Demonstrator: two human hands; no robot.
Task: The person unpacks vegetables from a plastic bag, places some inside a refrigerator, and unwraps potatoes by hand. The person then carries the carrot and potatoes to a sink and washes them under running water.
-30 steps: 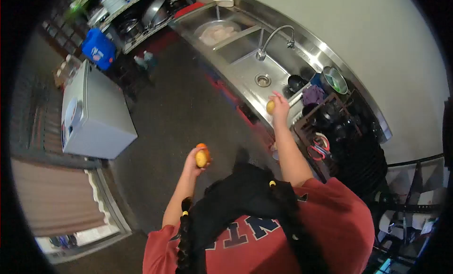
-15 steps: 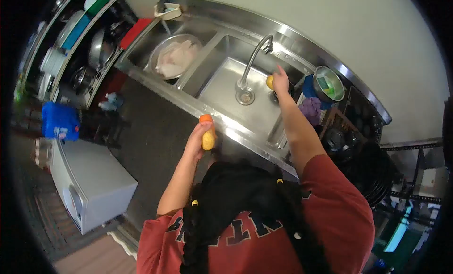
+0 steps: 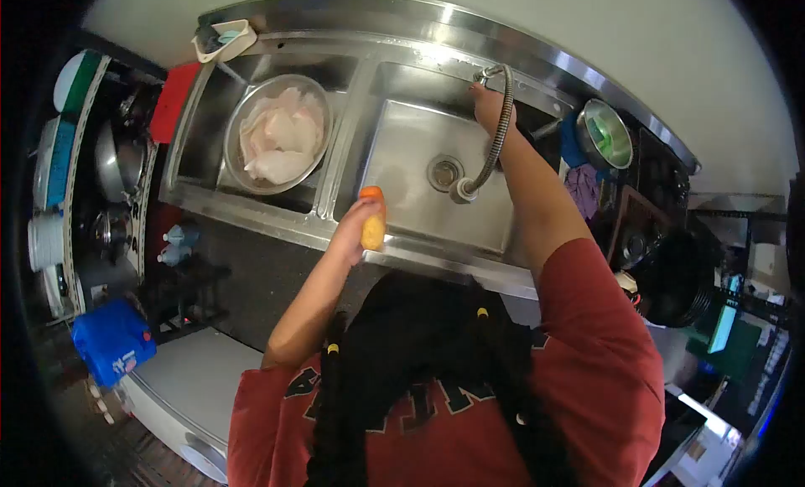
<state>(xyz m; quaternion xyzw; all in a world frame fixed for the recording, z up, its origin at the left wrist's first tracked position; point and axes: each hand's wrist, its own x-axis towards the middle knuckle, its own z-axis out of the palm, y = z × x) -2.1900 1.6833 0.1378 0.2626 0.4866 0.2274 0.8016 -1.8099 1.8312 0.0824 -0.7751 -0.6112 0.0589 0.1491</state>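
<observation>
My left hand (image 3: 355, 225) is closed around an orange carrot (image 3: 371, 192) and a yellow potato (image 3: 372, 234), over the front rim of the sink. Stretched out to the back of the sink basin (image 3: 402, 152), my right hand (image 3: 495, 108) has its fingers closed at the base of the faucet (image 3: 502, 139). The curved metal neck of the faucet passes in front of this hand and partly hides it. Below, the spout end hangs beside the drain (image 3: 445, 173). No potato shows in my right hand.
In the left basin stands a metal bowl (image 3: 233, 139) with pale raw meat (image 3: 285, 135). At the sink's right are a metal bowl (image 3: 622, 147) with green things and a purple cloth (image 3: 581, 190). A dish shelf (image 3: 88, 194) and a blue container (image 3: 113, 340) stand left.
My right hand has moved from the right side of the basin to the faucet base, and the potato it held is out of sight. The view has turned and moved nearer the sink.
</observation>
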